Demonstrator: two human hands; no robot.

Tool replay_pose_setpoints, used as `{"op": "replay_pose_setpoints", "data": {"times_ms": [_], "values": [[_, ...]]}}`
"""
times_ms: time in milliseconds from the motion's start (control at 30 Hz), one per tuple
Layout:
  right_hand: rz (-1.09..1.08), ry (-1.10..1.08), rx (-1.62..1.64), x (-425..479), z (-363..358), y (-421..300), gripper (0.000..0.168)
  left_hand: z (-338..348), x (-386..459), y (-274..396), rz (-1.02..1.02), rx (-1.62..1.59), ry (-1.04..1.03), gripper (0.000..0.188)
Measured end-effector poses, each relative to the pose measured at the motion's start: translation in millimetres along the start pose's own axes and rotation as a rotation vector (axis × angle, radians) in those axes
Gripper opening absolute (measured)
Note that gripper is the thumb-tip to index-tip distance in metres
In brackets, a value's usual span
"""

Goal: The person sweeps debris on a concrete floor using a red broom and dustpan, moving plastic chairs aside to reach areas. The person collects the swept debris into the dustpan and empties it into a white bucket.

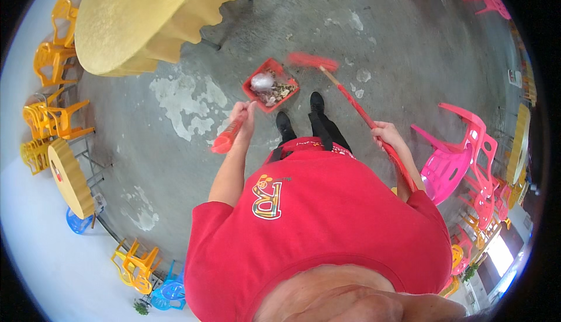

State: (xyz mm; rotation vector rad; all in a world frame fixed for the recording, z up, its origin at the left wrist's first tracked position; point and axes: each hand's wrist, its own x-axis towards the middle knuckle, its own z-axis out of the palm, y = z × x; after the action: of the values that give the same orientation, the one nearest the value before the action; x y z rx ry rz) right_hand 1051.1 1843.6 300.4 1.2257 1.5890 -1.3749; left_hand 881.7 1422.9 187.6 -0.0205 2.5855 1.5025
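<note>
In my left hand (243, 118) is the red plastic handle (228, 136) of a long-handled dustpan. The red dustpan (246, 86) lies on the concrete floor in front of my feet and holds a crumpled clear plastic piece (262, 81) and mixed pale and dark debris (276, 94). My right hand (386, 134) grips the red stick of a broom (357, 106), whose upper end runs back along my forearm. The red broom head (312, 61), somewhat blurred, is at the floor just beyond the right side of the dustpan.
A round table with a gold cloth (136, 15) stands at the upper left. Pink plastic chairs (447, 164) are close on my right. Orange chairs (65, 118) and a smaller gold-covered table (70, 177) line the left wall. Pale patches (184, 103) mark the grey floor.
</note>
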Motion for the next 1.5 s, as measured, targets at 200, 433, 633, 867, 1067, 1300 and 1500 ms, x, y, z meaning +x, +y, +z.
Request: {"op": "replay_pose_setpoints", "data": {"times_ms": [200,433,633,867,1067,1300,1500], "values": [[0.032,-0.139,0.351,1,23,12,0.039,8,-7,4,0.016,0.005,0.034,0.023],[-0.384,-0.157,-0.239,87,31,-112,0.028,-8,-23,17,-0.03,0.074,0.121,0.023],[-0.439,-0.221,-0.396,188,104,-254,0.017,-19,-39,17,-0.186,0.036,0.138,0.022],[-0.543,-0.228,-1.112,251,137,-281,0.016,-41,-69,20,-0.225,-0.131,0.259,0.015],[-0.396,-0.172,-0.918,182,41,-201,0.02,-42,-69,15,-0.25,-0.163,0.282,0.017],[-0.216,-0.142,-0.457,77,15,-74,0.024,-34,-53,-8,-0.153,-0.037,0.163,0.018],[-0.124,-0.002,-0.072,-3,15,-29,0.029,-20,-34,-25,-0.076,-0.066,0.084,0.019]]}}
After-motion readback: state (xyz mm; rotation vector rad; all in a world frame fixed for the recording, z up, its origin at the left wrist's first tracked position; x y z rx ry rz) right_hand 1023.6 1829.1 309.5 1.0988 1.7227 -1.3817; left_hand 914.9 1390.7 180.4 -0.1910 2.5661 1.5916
